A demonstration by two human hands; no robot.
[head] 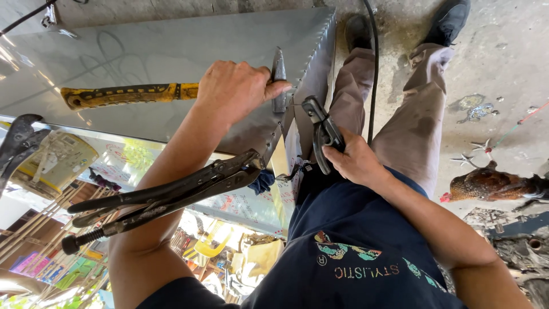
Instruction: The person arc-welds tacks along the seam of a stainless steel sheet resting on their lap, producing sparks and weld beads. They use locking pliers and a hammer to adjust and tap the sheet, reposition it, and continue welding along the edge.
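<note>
My left hand (237, 91) chokes up on hammer (171, 91) near its head, over sheet-metal seam (311, 54); right hand (354, 160) clamps pliers (321, 129) shut on the edge, w/ locking pliers (166, 197) pinning the corner.

Left hand (237, 91) has open sheet metal panel (160, 63) beyond and left of it, bare apart from the hammer handle (128, 94). Below its wrist, clamped locking pliers (166, 197) jut out, blocking that side. Right hand (354, 160) sits tight between panel edge and the person's legs (412, 114); hanging black cable (373, 68) crosses above it. Open concrete floor (503, 51) further right.
</note>
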